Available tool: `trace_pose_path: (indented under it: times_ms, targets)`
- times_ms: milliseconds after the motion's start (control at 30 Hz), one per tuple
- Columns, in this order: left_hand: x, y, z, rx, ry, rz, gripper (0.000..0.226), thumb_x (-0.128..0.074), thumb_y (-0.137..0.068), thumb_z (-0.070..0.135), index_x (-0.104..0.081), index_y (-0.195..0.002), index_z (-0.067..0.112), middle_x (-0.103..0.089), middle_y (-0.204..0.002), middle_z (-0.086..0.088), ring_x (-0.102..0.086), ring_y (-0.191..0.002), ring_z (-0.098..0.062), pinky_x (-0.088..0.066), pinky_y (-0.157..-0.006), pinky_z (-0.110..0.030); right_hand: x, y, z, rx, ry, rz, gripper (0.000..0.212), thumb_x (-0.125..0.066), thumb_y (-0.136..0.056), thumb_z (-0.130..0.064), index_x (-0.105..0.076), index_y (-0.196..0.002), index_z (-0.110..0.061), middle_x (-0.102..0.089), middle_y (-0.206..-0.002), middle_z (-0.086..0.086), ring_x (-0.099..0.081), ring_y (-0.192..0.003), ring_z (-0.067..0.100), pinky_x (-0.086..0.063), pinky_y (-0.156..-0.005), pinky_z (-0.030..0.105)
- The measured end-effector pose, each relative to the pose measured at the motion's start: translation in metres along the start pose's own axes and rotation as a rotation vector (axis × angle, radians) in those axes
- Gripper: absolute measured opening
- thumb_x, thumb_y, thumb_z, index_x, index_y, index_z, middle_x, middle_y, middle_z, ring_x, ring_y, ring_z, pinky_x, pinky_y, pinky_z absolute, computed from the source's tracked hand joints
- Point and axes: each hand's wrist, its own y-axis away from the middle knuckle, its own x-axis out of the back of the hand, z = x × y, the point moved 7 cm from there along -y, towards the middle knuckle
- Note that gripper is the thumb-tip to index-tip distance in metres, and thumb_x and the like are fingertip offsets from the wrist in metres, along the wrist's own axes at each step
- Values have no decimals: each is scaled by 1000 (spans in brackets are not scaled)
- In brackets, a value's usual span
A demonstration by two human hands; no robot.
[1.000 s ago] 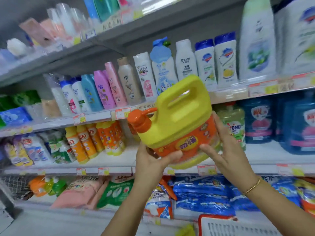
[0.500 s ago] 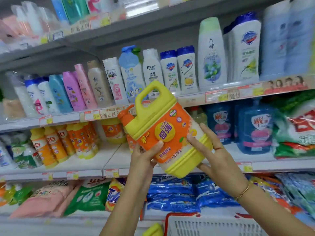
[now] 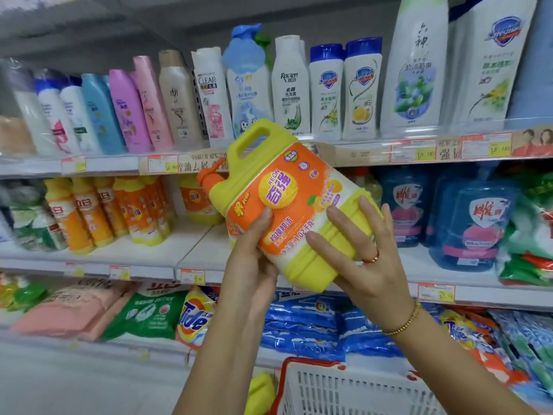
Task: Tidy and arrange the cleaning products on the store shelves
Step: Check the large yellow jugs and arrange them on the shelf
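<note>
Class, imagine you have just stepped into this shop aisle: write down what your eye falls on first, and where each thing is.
The bright yellow jug with its orange label stands out first, held tilted mid-view: the left hand grips its side, the right hand presses flat on its base. Behind it, shampoo bottles line the upper shelf, and a red-rimmed white basket sits at the bottom edge.

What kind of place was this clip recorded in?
Most likely a shop aisle for toiletries and cleaning goods: tiered white shelves edged with paper price tags, rows of plastic shampoo bottles, and a red-rimmed white mesh shopping basket below.
</note>
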Motion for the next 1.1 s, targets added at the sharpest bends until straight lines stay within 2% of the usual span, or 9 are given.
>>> trace_pose_path:
  times_ms: [200,333,433,500,633,767,900,1000,1100]
  targets:
    - [-8,-4,24,-96,172,-207,120,-91,-40,56,-44,-141,10,-52,-139,-18,-47,-130,-36,-34,-111,-53,-4,-23,-15,-226,-325,87,59,-66,-83,-46,-42,-135,-31,-40,-143,2,-32,-138,37,-33,-106,60]
    - [-1,-4,32,-151,113,-203,114,-92,-40,51,-46,-138,14,-63,-128,-10,-60,-119,-23,-54,-91,-39,-13,-25,-12,-514,-665,62,75,-80,-67,-31,-46,-133,-37,-48,-140,-14,-47,-131,14,-44,-103,45]
    - [9,-6,32,-168,-35,-199,113,-92,-55,39,-30,-149,29,-48,-145,-6,-49,-131,-26,-54,-86,-38,-20,-23,-7,-707,-911,34,78,-83,-60,-27,-50,-131,-33,-58,-128,-15,-55,-119,8,-49,-95,30]
    - [13,-7,31,-177,-87,-180,114,-94,-52,29,-32,-148,33,-50,-144,1,-54,-126,-21,-55,-84,-37,-20,-22,-4,-791,-1019,49,73,-83,-59,-30,-53,-126,-30,-63,-121,-12,-59,-114,8,-49,-89,21]
    - [14,-8,30,-199,-159,-178,84,-79,-67,8,-42,-141,22,-61,-132,-3,-61,-118,-21,-56,-81,-30,-24,-20,1,-954,-1267,124,64,-88,-56,-30,-61,-114,-30,-70,-110,-5,-66,-103,13,-54,-79,22]
    - [9,-8,25,-147,-104,-205,94,-97,-39,32,-55,-121,11,-71,-112,-6,-69,-100,-21,-59,-76,-33,-25,-18,2,-1076,-1452,208,80,-78,-60,-61,-49,-130,-33,-64,-124,-5,-63,-112,17,-56,-77,31]
    - [12,-6,23,-154,-88,-141,99,-97,-34,37,-56,-121,14,-69,-117,-6,-68,-101,-20,-50,-77,-32,-11,-22,15,-925,-1132,166,82,-71,-75,-53,-28,-144,-42,-45,-140,-15,-48,-126,4,-52,-90,27]
    - [11,-3,26,-193,-24,-81,107,-98,-33,35,-54,-126,7,-66,-121,-12,-68,-102,-23,-59,-79,-37,-10,-30,6,-629,-688,-93,95,-76,-62,-56,-21,-140,-55,-2,-157,-10,-10,-142,-5,-29,-108,11]
    - [8,0,30,-255,-13,-54,112,-96,-39,34,-47,-135,5,-62,-128,-15,-65,-109,-27,-57,-82,-38,-18,-28,3,-465,-354,-256,115,-82,-55,-55,-12,-145,-46,16,-158,5,11,-147,17,-6,-115,29]
